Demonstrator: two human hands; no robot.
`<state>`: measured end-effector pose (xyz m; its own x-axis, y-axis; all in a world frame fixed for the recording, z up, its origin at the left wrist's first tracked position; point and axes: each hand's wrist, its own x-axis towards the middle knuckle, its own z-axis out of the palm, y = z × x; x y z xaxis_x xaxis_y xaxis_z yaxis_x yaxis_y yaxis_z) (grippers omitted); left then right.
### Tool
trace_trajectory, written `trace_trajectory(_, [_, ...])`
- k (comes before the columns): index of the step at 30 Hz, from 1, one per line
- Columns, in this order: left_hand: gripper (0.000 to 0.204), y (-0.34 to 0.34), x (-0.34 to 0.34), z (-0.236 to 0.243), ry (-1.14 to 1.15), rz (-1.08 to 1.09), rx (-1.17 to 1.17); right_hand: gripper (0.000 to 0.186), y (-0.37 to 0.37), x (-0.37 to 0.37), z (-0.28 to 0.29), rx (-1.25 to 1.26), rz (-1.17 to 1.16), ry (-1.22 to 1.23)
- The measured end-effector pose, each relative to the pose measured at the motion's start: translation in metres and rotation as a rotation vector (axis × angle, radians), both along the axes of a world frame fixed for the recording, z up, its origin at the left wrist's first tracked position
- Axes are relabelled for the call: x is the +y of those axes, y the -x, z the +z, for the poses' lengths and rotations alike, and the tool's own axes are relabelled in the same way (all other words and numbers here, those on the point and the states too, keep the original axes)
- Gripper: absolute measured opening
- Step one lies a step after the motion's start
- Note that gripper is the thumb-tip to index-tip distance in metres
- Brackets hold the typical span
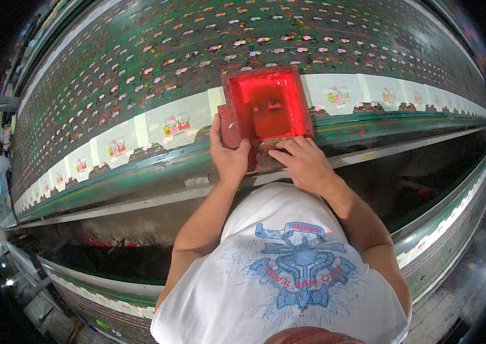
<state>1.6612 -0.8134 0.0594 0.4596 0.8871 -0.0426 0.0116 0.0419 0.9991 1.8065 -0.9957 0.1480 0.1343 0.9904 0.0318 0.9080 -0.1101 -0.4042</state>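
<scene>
At upper centre of the picture, on the table (369,122): one red tray (302,106), likely stiff, slick inside, best held by outer walls; your left hand (231,159) grips a dark-red block (231,127), your right hand (305,165) touches the tray's near edge, closure unclear.

Lettering shows most clearly on the person's white shirt (211,309): one short word in red on a blue ribbon banner (288,230), and a longer red line (306,284) curving across the blue emblem (305,259). On the white panels (160,129) along the bench (157,166), tiny coloured marks below the cartoon prints (337,94) look like lettering; they are too small to read here.
</scene>
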Motion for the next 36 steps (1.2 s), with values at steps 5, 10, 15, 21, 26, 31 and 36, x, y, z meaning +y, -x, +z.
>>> trace_trajectory(5, [0.101,-0.002,0.0,0.006,-0.035,0.031,0.095,0.053,-0.012,-0.026,-0.015,0.151,-0.118,-0.21])
trace_trajectory(10, [0.098,-0.024,-0.022,0.016,-0.025,0.056,-0.04,0.051,-0.04,-0.07,-0.041,0.431,-0.434,-0.4])
trace_trajectory(15, [0.098,-0.079,-0.07,0.015,-0.051,0.05,-0.025,0.048,-0.089,-0.121,-0.053,0.53,-0.483,-0.452])
trace_trajectory(21, [0.099,-0.155,-0.128,-0.002,0.029,0.016,-0.1,0.046,-0.159,-0.185,-0.055,0.457,-0.489,-0.451])
trace_trajectory(26, [0.103,-0.18,-0.151,-0.016,0.06,0.036,-0.1,0.044,-0.198,-0.217,-0.053,0.492,-0.433,-0.433])
trace_trajectory(31, [0.104,-0.186,-0.156,-0.006,0.122,0.053,-0.088,0.044,-0.212,-0.22,-0.041,0.346,-0.27,-0.462])
trace_trajectory(36, [0.105,-0.186,-0.157,-0.004,0.109,0.057,-0.089,0.046,-0.21,-0.207,-0.028,0.201,-0.014,-0.341])
